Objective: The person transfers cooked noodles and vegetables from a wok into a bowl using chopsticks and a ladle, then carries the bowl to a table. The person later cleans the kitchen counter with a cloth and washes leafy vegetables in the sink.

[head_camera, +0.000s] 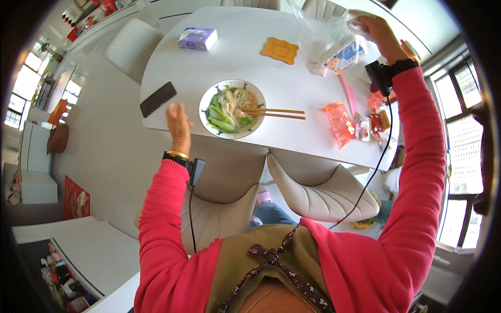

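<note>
My right hand (369, 28) grips the top of a clear plastic bag (319, 43) at the back right of the white table (238, 47). Inside the bag a blue and white package shows through. Over the near left edge of the table, my left hand (179, 127) is raised with its fingers apart and holds nothing. A black smartphone (158, 99) lies just beyond it. To its right stands a patterned bowl (203, 117) of noodles (235, 102) and leafy greens (221, 118). A pair of wooden chopsticks (283, 114) rests in the bowl, pointing right.
A purple tissue pack (197, 38) and an orange coaster (280, 50) lie farther back. At the right are a red snack packet (339, 124), a pink strip (348, 94) and several small wrapped items (364, 129). Beige chairs (321, 195) stand at the near edge. A black cable hangs from each wrist.
</note>
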Demonstrator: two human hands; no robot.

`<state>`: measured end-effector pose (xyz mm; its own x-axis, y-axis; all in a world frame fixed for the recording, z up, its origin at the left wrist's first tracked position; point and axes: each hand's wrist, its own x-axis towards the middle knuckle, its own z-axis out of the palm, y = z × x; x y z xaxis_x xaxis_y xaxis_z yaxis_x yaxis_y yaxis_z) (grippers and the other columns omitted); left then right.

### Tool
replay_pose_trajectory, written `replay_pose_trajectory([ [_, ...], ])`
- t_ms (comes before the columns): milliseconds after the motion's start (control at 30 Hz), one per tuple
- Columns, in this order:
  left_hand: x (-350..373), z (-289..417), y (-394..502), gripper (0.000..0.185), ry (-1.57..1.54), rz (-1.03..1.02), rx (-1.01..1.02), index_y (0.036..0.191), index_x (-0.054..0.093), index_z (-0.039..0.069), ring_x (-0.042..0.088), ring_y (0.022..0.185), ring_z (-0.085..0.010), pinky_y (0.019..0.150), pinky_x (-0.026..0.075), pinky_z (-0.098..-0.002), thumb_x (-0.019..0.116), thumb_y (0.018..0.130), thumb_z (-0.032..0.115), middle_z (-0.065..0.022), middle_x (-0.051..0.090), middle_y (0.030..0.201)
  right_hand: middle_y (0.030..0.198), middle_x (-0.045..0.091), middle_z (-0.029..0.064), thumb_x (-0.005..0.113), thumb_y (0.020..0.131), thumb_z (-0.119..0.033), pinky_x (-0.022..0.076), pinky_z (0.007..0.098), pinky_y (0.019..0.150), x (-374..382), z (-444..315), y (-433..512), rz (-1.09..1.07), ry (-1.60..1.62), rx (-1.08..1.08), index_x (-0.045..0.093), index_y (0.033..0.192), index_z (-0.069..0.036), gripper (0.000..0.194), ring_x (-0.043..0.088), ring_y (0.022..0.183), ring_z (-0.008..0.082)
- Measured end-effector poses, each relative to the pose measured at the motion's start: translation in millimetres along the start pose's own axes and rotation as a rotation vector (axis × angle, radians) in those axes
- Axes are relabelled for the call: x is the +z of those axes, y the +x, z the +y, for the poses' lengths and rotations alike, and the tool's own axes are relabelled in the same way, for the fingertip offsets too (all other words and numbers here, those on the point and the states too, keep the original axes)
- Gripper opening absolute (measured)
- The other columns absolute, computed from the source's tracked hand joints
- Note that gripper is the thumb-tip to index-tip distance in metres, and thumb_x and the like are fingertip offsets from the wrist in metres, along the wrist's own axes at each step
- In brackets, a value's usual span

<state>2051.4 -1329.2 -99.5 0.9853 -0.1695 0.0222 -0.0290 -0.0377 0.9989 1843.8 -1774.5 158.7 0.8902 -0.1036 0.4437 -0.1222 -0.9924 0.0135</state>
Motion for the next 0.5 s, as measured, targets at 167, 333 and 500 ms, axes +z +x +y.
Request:
replay_pose_trajectory([
  [167,34.1,82.0,-52.2,0.032,-0.183,-0.468,0.414,0.113,0.054,0.002,0.056,0.081,-0.0109,0.065,0.049,-0.0227,0.06,0.086,0.019,-0.0059,0.056,0.094,0.079,0.066,0.0116,0.051,0.084,-0.005,0.0508,0.0281,0.066,-107.4,-51.5,-49.2,0.171,-0.174,-0.119,0.06,0.106,0.001,0.025,0.064,0.071,0.017],
  [333,105.9,118.0,-141.6,0.081,-0.343,-1.087,-0.02,0.131,0.034,0.0,0.052,0.102,-0.0191,0.084,0.046,-0.03,0.075,0.073,0.039,-0.0144,0.048,0.119,0.084,0.066,0.0124,0.056,0.082,-0.007,0.052,0.027,0.069,-169.5,-121.0,-103.9,0.114,-0.096,0.003,0.062,0.098,0.003,0.02,0.064,0.076,0.0161],
  [500,142.9,123.9,-214.2,0.101,-0.626,-1.407,-0.452,0.139,0.022,0.006,0.048,0.113,-0.0292,0.086,0.048,-0.041,0.071,0.068,0.059,-0.0168,0.042,0.13,0.091,0.065,0.0101,0.055,0.086,-0.009,0.0521,0.0266,0.073,-192.3,-167.3,-155.7,0.221,0.965,0.544,0.061,0.108,0.003,0.026,0.064,0.081,0.0158],
])
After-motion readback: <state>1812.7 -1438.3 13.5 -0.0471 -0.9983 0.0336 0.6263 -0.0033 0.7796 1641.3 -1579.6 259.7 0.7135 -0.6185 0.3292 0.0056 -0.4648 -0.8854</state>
